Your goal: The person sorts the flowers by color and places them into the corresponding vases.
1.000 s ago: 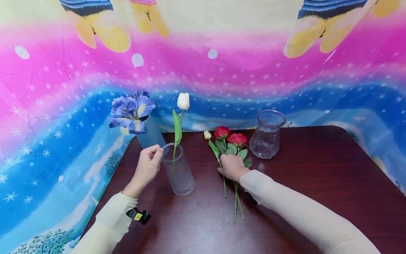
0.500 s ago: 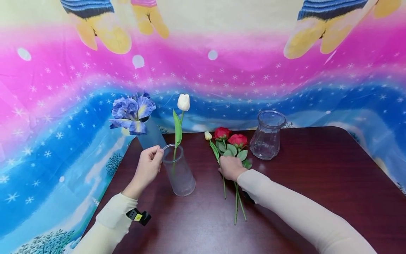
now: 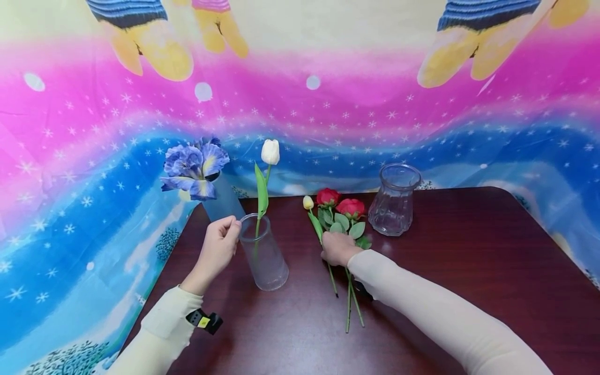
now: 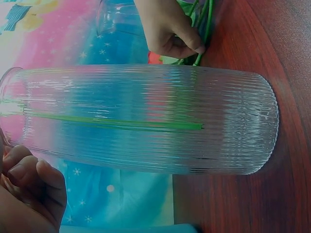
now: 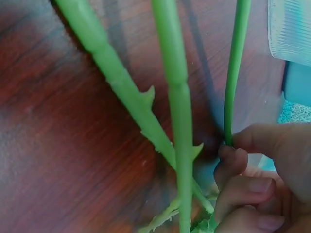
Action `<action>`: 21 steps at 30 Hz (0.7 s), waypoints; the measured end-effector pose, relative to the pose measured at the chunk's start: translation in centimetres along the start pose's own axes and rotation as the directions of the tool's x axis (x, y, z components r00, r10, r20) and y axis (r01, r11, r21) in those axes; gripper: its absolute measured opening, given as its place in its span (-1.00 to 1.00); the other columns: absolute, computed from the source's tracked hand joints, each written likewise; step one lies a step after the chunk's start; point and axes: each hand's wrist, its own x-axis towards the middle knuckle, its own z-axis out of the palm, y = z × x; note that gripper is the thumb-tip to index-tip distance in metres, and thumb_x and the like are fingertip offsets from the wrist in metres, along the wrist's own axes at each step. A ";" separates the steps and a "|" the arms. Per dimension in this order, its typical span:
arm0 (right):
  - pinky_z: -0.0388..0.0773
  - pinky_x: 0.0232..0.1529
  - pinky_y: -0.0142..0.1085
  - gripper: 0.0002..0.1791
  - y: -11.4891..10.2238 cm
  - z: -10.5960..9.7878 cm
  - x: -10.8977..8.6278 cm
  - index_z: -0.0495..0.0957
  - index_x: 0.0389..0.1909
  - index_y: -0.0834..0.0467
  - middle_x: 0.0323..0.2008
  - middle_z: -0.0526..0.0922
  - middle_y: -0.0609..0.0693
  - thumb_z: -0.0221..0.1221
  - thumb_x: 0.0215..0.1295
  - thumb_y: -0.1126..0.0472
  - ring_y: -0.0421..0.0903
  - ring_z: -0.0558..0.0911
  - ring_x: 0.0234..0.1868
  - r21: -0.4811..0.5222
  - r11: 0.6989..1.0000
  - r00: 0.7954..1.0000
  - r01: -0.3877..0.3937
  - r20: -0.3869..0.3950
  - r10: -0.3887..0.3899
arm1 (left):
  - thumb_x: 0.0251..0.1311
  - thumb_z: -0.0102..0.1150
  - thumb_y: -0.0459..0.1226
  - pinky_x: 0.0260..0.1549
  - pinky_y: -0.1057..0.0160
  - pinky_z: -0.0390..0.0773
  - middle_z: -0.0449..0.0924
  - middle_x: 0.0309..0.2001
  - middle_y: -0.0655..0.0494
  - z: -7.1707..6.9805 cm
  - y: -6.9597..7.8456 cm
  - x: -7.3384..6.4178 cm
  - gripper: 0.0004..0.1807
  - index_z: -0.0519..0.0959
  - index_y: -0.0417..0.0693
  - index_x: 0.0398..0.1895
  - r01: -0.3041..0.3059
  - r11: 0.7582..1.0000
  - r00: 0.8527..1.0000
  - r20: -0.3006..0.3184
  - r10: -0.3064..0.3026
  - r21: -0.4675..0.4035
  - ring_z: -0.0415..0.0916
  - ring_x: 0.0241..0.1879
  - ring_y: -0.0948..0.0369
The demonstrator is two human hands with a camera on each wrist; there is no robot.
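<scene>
My left hand (image 3: pixel 219 237) grips the rim of a ribbed clear glass vase (image 3: pixel 271 268) standing on the table. A white tulip (image 3: pixel 270 152) leans in that vase; its green stem (image 4: pixel 121 121) shows through the glass in the left wrist view. My right hand (image 3: pixel 339 249) pinches the stem of a pale yellow tulip (image 3: pixel 308 202) between thumb and forefinger, low over the table. That thin stem (image 5: pixel 235 73) runs up from the fingertips in the right wrist view. Beside it lie red roses (image 3: pixel 350 208), their thicker stems (image 5: pixel 181 111) crossing; the hand covers part of their leaves.
A blue vase (image 3: pixel 221 200) with purple-blue irises (image 3: pixel 192 164) stands behind my left hand. Further right, near the table's back edge, stands a faceted clear glass vase (image 3: pixel 391 211). A printed cloth (image 3: pixel 309 114) hangs behind the dark red wooden table (image 3: pixel 469 271).
The yellow tulip has shifted slightly in my right hand, its stem's lower end now further toward me and to the right. My left hand stays at the vase's rim.
</scene>
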 end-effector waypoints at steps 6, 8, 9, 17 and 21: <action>0.27 -0.59 -0.26 -0.53 0.0 0.0 -0.1 0.29 -0.75 0.04 -0.74 0.26 -0.11 0.30 0.26 0.17 -0.14 0.28 -0.65 0.060 0.998 0.998 0.016 0.063 -0.020 | 0.49 -0.09 -0.36 -0.80 0.34 0.22 0.23 -0.79 0.21 0.0 -0.1 0.0 -0.54 0.25 -0.23 -0.68 -0.002 1.000 1.000 -0.006 0.002 0.002 0.23 -0.80 0.33; 0.23 -0.59 -0.30 -0.50 0.2 0.1 0.0 0.24 -0.81 0.03 -0.78 0.21 -0.13 0.29 0.22 0.22 -0.16 0.21 -0.68 0.092 0.994 0.994 0.053 0.089 -0.061 | 0.49 -0.09 -0.36 -0.80 0.35 0.22 0.23 -0.79 0.21 0.0 -0.1 0.0 -0.54 0.25 -0.22 -0.69 -0.002 1.000 1.000 -0.007 0.002 0.005 0.23 -0.80 0.33; 0.21 -0.59 -0.32 -0.48 0.3 0.1 0.0 0.22 -0.84 0.02 -0.80 0.17 -0.15 0.28 0.20 0.25 -0.18 0.17 -0.70 0.109 0.991 0.991 0.077 0.099 -0.088 | 0.49 -0.09 -0.36 -0.79 0.34 0.22 0.23 -0.79 0.21 0.0 -0.1 0.0 -0.54 0.25 -0.22 -0.69 -0.001 1.000 1.000 -0.006 0.001 0.006 0.23 -0.80 0.33; 0.05 -0.62 -0.43 -0.47 1.0 0.1 0.0 0.12 -0.93 -0.02 -0.88 0.02 -0.26 0.16 0.08 0.31 -0.29 -0.02 -0.74 0.256 0.947 0.968 0.194 0.109 -0.227 | 0.49 -0.09 -0.35 -0.79 0.34 0.25 0.24 -0.79 0.20 0.0 -0.2 0.0 -0.55 0.27 -0.22 -0.67 0.012 1.000 1.000 -0.005 -0.012 0.007 0.24 -0.80 0.31; 0.02 -0.63 -0.44 -0.44 1.1 0.0 -0.4 0.13 -0.94 -0.01 -0.88 0.02 -0.25 0.14 0.15 0.34 -0.31 -0.03 -0.76 0.352 0.911 0.960 0.213 0.098 -0.263 | 0.49 -0.09 -0.36 -0.78 0.35 0.24 0.24 -0.78 0.20 0.0 -0.1 0.1 -0.55 0.27 -0.24 -0.68 0.010 1.000 1.000 -0.003 -0.010 -0.001 0.24 -0.80 0.32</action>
